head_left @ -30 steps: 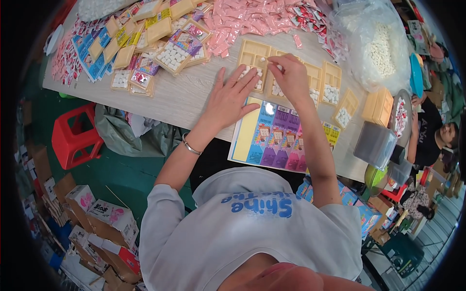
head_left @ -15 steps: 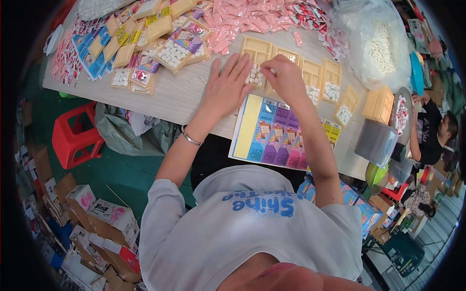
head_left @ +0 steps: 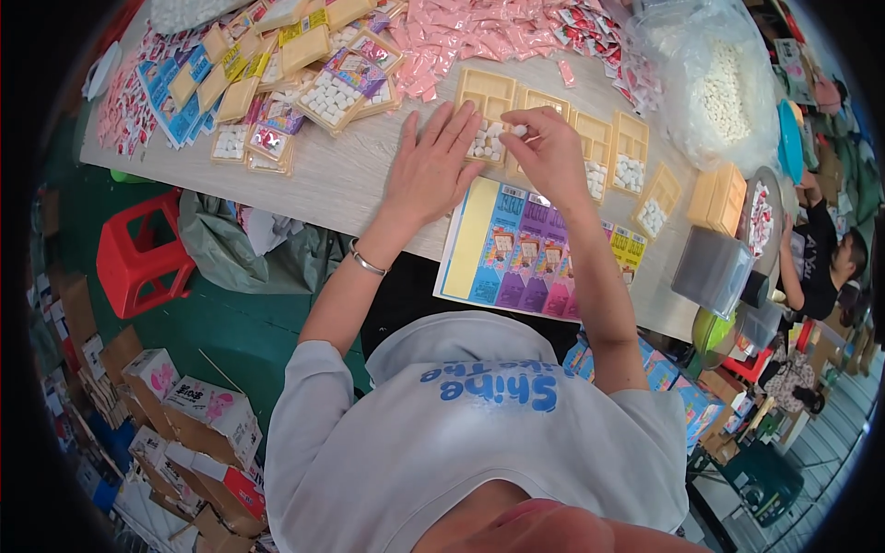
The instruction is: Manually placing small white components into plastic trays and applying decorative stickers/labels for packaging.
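While my left hand (head_left: pixel 431 170) lies flat, fingers released, on the surface (head_left: pixel 350 184) touching a tan tray (head_left: pixel 486 103), my right hand (head_left: pixel 551 152) pinches a white tablet (head_left: pixel 520 131) above it; pink sachets (head_left: pixel 461 37) lie beyond.

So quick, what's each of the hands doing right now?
Left hand: open, flat on the table, fingertips on the yellow tray.
Right hand: pinched shut on a small white piece over the tray.

Colourful printed card sheet (head_left: pixel 521 253), blue, purple and yellow, lies at the desk (head_left: pixel 341 184) front edge; pink sachets (head_left: pixel 479 37) heap at its far side, blue-yellow packs (head_left: pixel 198 78) far left.
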A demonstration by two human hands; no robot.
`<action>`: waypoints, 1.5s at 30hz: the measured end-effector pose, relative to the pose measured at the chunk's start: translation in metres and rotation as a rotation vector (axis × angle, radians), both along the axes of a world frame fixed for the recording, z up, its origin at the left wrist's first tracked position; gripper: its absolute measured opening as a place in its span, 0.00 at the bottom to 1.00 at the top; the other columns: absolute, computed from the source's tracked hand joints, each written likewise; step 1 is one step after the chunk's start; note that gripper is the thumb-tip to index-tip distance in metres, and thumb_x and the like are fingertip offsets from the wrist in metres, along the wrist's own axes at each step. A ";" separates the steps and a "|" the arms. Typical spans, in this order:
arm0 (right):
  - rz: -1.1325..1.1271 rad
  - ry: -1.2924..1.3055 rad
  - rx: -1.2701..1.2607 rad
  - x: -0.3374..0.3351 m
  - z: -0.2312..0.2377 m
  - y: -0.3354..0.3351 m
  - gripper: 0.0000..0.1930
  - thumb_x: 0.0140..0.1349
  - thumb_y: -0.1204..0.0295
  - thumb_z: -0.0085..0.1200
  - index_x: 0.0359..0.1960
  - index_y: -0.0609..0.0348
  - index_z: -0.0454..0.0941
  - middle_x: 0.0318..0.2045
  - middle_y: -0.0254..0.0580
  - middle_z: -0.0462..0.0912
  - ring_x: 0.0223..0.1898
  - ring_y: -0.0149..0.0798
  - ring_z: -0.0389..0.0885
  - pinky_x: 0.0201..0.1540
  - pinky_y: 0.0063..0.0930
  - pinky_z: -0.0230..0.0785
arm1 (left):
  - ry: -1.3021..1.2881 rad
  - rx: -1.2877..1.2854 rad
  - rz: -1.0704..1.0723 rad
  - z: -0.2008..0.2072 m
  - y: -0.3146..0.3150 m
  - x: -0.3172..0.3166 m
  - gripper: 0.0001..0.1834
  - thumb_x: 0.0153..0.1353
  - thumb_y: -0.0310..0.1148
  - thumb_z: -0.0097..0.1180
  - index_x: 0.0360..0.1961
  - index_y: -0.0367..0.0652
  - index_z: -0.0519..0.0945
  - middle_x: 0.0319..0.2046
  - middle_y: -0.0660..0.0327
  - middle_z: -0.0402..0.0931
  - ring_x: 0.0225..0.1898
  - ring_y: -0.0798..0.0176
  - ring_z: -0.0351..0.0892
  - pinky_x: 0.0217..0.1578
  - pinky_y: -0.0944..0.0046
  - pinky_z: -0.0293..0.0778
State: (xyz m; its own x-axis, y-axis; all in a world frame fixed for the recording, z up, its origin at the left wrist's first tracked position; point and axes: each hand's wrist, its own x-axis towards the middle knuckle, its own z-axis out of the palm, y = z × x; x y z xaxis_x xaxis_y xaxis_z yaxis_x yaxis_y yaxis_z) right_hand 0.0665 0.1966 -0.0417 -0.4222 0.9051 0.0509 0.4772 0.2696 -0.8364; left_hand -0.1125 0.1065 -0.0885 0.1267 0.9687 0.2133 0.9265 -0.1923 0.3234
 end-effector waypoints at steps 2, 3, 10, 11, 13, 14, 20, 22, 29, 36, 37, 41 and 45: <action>0.027 0.017 -0.013 0.002 -0.007 -0.002 0.13 0.58 0.77 0.67 0.45 0.57 0.87 0.36 0.44 0.83 0.35 0.37 0.84 0.35 0.29 0.77 | 0.005 0.000 0.005 -0.001 0.002 0.001 0.35 0.70 0.44 0.52 0.74 0.44 0.63 0.76 0.59 0.58 0.76 0.53 0.55 0.74 0.39 0.48; 0.055 0.033 -0.029 0.003 -0.011 -0.003 0.13 0.58 0.77 0.67 0.45 0.57 0.87 0.38 0.45 0.83 0.35 0.39 0.84 0.35 0.29 0.78 | 0.010 -0.002 0.010 -0.001 0.002 0.002 0.34 0.71 0.44 0.51 0.74 0.45 0.63 0.76 0.59 0.59 0.76 0.53 0.55 0.73 0.39 0.48; 0.089 -0.090 0.423 -0.005 -0.017 -0.018 0.12 0.55 0.77 0.67 0.43 0.56 0.87 0.39 0.42 0.83 0.42 0.48 0.81 0.47 0.37 0.76 | 0.009 0.015 0.014 -0.002 0.003 0.001 0.32 0.72 0.43 0.49 0.74 0.44 0.64 0.75 0.59 0.60 0.75 0.53 0.57 0.73 0.39 0.49; 0.042 -0.088 0.424 -0.002 -0.017 -0.019 0.13 0.54 0.77 0.67 0.43 0.56 0.87 0.39 0.41 0.83 0.44 0.48 0.80 0.48 0.38 0.75 | 0.005 0.012 0.010 0.000 0.003 0.001 0.32 0.72 0.43 0.49 0.74 0.44 0.64 0.75 0.59 0.60 0.75 0.53 0.57 0.73 0.39 0.49; -0.013 -0.083 0.428 0.004 -0.022 -0.020 0.13 0.54 0.77 0.67 0.43 0.55 0.87 0.38 0.40 0.83 0.45 0.49 0.79 0.50 0.39 0.74 | 0.006 0.012 -0.002 0.001 0.005 0.002 0.31 0.72 0.42 0.49 0.73 0.44 0.65 0.75 0.59 0.60 0.75 0.53 0.57 0.73 0.39 0.49; 0.040 -0.138 0.468 0.006 -0.027 -0.020 0.14 0.54 0.77 0.67 0.44 0.55 0.87 0.38 0.40 0.83 0.45 0.48 0.79 0.49 0.39 0.74 | 0.008 0.009 0.003 0.000 0.004 0.002 0.32 0.71 0.42 0.50 0.73 0.44 0.64 0.75 0.58 0.60 0.75 0.52 0.57 0.73 0.39 0.49; -0.064 -0.083 0.528 0.027 -0.018 -0.023 0.15 0.57 0.77 0.65 0.48 0.55 0.86 0.41 0.43 0.81 0.45 0.47 0.78 0.49 0.37 0.71 | -0.009 0.058 -0.027 0.003 0.001 0.003 0.37 0.68 0.51 0.55 0.73 0.45 0.65 0.74 0.59 0.61 0.76 0.52 0.56 0.73 0.38 0.47; -0.206 -0.011 0.514 0.045 -0.013 -0.028 0.15 0.58 0.77 0.64 0.48 0.55 0.86 0.42 0.44 0.81 0.46 0.47 0.78 0.50 0.37 0.70 | -0.025 0.079 -0.067 0.007 -0.001 0.005 0.39 0.66 0.53 0.56 0.74 0.46 0.65 0.75 0.59 0.60 0.76 0.53 0.55 0.74 0.38 0.47; -0.011 -0.543 0.518 0.077 -0.020 -0.055 0.25 0.63 0.64 0.62 0.63 0.47 0.77 0.65 0.40 0.74 0.68 0.55 0.65 0.69 0.58 0.54 | 0.028 -0.030 -0.217 0.008 0.004 0.006 0.43 0.62 0.51 0.61 0.75 0.49 0.63 0.76 0.60 0.57 0.78 0.50 0.50 0.74 0.35 0.44; -0.091 -0.466 0.438 0.086 -0.022 -0.060 0.30 0.66 0.58 0.58 0.69 0.51 0.71 0.72 0.42 0.66 0.76 0.57 0.54 0.74 0.64 0.41 | 0.097 -0.044 -0.275 0.012 0.012 0.012 0.43 0.61 0.54 0.60 0.74 0.48 0.64 0.76 0.60 0.58 0.78 0.50 0.51 0.74 0.36 0.43; -0.079 -0.480 0.438 0.093 -0.022 -0.061 0.32 0.67 0.56 0.57 0.70 0.54 0.69 0.73 0.43 0.65 0.76 0.58 0.53 0.74 0.66 0.40 | 0.090 -0.028 -0.310 0.011 0.013 0.014 0.43 0.61 0.54 0.60 0.74 0.48 0.64 0.76 0.60 0.58 0.78 0.50 0.51 0.74 0.36 0.43; -0.039 -0.467 0.412 0.099 -0.031 -0.069 0.33 0.66 0.55 0.58 0.69 0.55 0.69 0.73 0.42 0.65 0.77 0.57 0.52 0.75 0.67 0.38 | 0.052 -0.032 -0.296 0.013 0.010 0.013 0.45 0.60 0.53 0.60 0.75 0.46 0.62 0.76 0.56 0.57 0.78 0.47 0.49 0.75 0.38 0.42; -0.067 -0.364 0.416 0.104 -0.025 -0.071 0.32 0.66 0.57 0.59 0.68 0.57 0.70 0.73 0.42 0.66 0.78 0.57 0.50 0.75 0.66 0.37 | -0.006 -0.017 -0.258 0.013 0.006 0.014 0.45 0.61 0.49 0.59 0.76 0.43 0.60 0.77 0.52 0.54 0.78 0.44 0.48 0.75 0.39 0.41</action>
